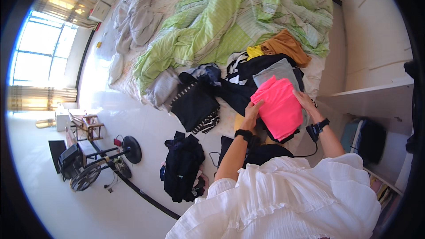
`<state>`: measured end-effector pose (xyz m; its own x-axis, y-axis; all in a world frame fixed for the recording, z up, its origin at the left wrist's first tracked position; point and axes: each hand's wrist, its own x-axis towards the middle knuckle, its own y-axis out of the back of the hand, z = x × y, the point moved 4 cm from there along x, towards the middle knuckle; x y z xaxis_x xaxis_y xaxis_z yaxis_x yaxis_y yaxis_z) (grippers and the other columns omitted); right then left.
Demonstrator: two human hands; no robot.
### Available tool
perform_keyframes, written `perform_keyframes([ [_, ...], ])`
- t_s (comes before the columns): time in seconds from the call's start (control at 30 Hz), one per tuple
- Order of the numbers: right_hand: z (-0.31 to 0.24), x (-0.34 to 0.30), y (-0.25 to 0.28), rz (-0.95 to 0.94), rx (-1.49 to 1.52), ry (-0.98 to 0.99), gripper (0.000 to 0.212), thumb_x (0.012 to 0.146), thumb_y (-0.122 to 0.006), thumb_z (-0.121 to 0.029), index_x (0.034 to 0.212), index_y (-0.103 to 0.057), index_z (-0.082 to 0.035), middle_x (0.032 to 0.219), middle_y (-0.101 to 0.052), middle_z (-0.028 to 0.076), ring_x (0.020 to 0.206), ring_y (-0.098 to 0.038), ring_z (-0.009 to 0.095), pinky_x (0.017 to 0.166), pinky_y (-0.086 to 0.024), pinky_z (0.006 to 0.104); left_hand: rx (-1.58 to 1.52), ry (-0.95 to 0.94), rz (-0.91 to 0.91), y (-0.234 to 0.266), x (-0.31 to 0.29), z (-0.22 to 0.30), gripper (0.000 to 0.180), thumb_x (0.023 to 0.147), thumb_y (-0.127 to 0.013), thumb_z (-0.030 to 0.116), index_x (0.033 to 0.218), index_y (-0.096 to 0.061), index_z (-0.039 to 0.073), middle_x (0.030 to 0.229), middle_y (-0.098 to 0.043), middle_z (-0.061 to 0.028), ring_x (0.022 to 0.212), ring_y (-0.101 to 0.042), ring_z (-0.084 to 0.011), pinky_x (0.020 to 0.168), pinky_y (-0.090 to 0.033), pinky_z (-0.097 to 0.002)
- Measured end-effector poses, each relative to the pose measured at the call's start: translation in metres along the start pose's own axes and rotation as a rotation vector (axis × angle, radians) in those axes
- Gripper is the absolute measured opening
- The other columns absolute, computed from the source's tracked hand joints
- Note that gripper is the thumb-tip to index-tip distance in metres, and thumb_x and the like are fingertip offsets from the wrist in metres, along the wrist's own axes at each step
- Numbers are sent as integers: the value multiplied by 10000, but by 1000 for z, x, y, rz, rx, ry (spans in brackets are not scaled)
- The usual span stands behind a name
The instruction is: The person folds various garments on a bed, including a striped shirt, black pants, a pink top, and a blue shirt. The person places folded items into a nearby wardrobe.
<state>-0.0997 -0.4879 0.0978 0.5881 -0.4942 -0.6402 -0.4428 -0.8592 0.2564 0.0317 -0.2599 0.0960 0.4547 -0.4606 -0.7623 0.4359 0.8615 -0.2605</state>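
Observation:
A folded bright pink garment (279, 108) is held between my two hands, above the pile on the bed's near edge. My left hand (252, 114) grips its left edge, fingers partly hidden by the cloth. At its right edge my right hand (304, 102) is closed on it, thumb on top. Just behind lies a folded grey garment (276, 71), resting on black clothing (248, 71). Beyond that are a brown garment (287, 48) and a yellow one (254, 52). Left of my hands lies a black garment with striped trim (192, 106).
A green quilt (239, 17) is heaped across the bed. Black clothes (182, 166) lie in a heap on the floor at left. Farther left stand a fan (131, 149) and a wooden chair (90, 126). An open cabinet (376, 106) with dark folded items is at right.

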Motion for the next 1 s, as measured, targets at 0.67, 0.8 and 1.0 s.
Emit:
perform_keyframes([
  [0.67,-75,-50,-148,-553,675,-117,326,852,-604,-78,1163,-536,-10,1124,-607,83,1003,-600,189,913,-464,341,-219,-359,-204,63,-71,122,367,921,-526,364,1171,-547,95,959,-599,19,805,-563,-58,630,-469,-225],
  [0.8,-110,-37,-222,-616,644,-195,355,845,-619,-85,1179,-524,-11,1152,-592,80,1027,-587,184,920,-460,338,-203,-445,-169,115,-88,156,346,937,-518,314,1155,-551,47,920,-606,34,771,-558,-41,677,-456,-187],
  [1.0,-109,-6,-317,-571,393,-89,413,805,-671,-108,1173,-523,8,1083,-617,71,948,-610,173,855,-475,311,-380,-410,-66,293,-49,163,375,920,-550,283,1179,-555,12,1083,-599,-33,933,-567,-104,829,-453,-244],
])
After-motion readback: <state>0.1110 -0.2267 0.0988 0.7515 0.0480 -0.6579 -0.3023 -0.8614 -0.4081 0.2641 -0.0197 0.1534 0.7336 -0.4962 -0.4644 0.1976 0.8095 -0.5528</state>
